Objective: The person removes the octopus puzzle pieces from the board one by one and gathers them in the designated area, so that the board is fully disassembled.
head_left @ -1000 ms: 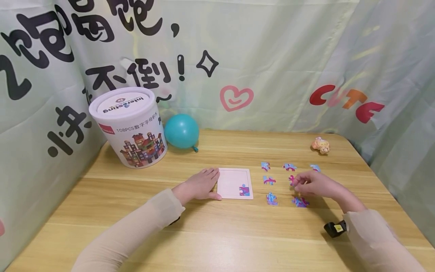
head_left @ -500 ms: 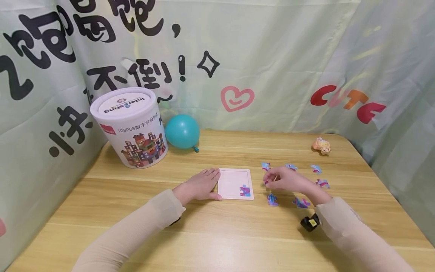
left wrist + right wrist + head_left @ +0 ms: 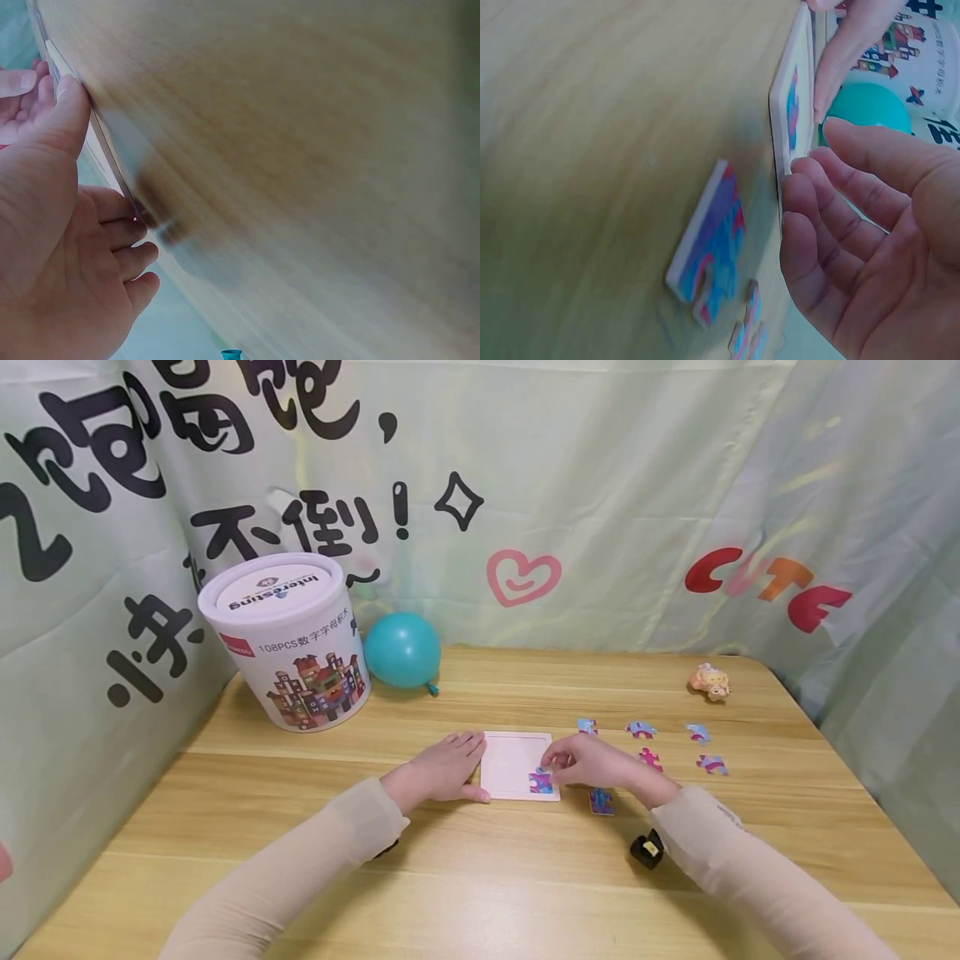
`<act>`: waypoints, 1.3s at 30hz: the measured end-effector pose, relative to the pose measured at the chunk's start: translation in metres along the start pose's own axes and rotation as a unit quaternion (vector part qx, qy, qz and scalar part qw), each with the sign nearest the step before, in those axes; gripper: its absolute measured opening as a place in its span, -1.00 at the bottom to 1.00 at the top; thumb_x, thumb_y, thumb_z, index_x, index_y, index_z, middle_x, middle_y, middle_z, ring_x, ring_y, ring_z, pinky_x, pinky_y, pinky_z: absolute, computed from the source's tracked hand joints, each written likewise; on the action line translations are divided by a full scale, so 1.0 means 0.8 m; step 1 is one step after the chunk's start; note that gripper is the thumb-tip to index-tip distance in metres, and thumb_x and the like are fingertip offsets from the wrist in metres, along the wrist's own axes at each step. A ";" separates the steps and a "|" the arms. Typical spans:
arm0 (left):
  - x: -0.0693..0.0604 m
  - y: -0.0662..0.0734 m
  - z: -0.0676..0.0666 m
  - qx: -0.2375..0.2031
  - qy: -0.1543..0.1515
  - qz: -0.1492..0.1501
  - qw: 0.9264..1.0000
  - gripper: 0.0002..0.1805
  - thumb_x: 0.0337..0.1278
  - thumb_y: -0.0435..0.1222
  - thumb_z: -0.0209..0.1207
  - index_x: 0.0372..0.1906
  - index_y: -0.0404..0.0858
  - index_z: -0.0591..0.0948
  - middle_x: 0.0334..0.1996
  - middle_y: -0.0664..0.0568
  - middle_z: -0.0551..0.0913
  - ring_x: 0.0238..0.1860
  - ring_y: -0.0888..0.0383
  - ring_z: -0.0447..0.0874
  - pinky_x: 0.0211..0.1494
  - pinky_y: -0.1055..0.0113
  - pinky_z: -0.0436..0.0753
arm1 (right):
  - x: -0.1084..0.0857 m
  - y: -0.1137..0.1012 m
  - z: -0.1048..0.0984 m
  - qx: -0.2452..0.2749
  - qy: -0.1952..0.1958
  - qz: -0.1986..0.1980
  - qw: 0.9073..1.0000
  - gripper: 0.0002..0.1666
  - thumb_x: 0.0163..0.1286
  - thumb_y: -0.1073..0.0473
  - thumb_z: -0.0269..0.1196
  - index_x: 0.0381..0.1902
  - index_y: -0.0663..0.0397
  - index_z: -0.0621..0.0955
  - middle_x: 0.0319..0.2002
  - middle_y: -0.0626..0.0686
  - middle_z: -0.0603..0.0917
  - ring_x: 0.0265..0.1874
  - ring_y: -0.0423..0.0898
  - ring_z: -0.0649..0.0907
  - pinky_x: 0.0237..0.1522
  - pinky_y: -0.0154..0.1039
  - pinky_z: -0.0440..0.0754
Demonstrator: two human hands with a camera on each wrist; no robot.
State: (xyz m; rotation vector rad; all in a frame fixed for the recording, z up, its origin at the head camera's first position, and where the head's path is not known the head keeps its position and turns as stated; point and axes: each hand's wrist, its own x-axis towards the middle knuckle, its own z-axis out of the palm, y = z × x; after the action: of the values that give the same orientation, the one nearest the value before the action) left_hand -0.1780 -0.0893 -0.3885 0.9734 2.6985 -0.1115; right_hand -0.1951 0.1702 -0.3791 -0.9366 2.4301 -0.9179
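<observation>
My left hand [image 3: 442, 766] lies flat at the left edge of a white square puzzle tray [image 3: 510, 760], its thumb along the near corner. One blue-and-pink puzzle piece [image 3: 540, 783] lies in the tray's near right corner. Over that corner, the thumb and curled fingers of my right hand [image 3: 592, 762] pinch a light-blue puzzle piece, mostly hidden by the fingertips. In the right wrist view the fingers hide what they hold. Several loose pieces lie right of the tray, among them a purple-blue one [image 3: 712, 247] and a pink one [image 3: 650, 760].
At the back left a white lidded bucket [image 3: 288, 643] stands beside a teal balloon [image 3: 402, 650]. A small figurine [image 3: 709, 682] sits at the back right of the wooden table [image 3: 480, 877]. A printed curtain [image 3: 600, 485] hangs behind.
My right hand has moved left from the loose pieces to the tray's right side, uncovering pieces at the right. The left hand has stayed at the tray's left edge.
</observation>
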 end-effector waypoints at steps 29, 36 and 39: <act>0.001 -0.001 0.004 0.017 0.001 -0.001 1.000 -0.04 0.13 0.26 -0.10 0.39 -0.39 0.07 0.41 -0.15 -0.02 0.40 0.00 -0.10 0.38 0.20 -0.05 | 0.009 -0.008 0.009 0.001 0.045 0.024 0.999 -0.92 0.23 0.40 0.21 -0.32 0.17 0.58 -0.50 -0.06 0.54 -0.54 -0.17 0.47 -0.52 -0.33 0.47; 0.002 -0.002 0.006 0.019 0.003 0.000 1.000 -0.03 0.13 0.27 -0.11 0.39 -0.39 0.07 0.41 -0.15 -0.02 0.40 0.00 -0.10 0.38 0.20 -0.04 | 0.007 -0.010 0.010 0.017 0.042 0.037 0.998 -0.88 0.25 0.40 0.19 -0.27 0.14 0.58 -0.58 -0.03 0.51 -0.69 -0.19 0.38 -0.66 -0.35 0.35; 0.002 -0.002 0.006 0.019 0.005 0.002 1.000 -0.04 0.13 0.27 -0.11 0.39 -0.39 0.07 0.41 -0.16 -0.01 0.40 0.00 -0.10 0.38 0.20 -0.04 | 0.005 -0.011 0.008 0.020 0.044 0.035 0.998 -0.89 0.26 0.39 0.18 -0.28 0.14 0.58 -0.59 -0.03 0.49 -0.68 -0.19 0.37 -0.65 -0.35 0.35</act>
State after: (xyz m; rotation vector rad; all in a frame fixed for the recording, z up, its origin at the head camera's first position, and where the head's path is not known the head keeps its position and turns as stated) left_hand -0.1788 -0.0902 -0.3933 0.9916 2.7136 -0.1589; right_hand -0.1905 0.1591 -0.3780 -0.8091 2.4917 -0.9982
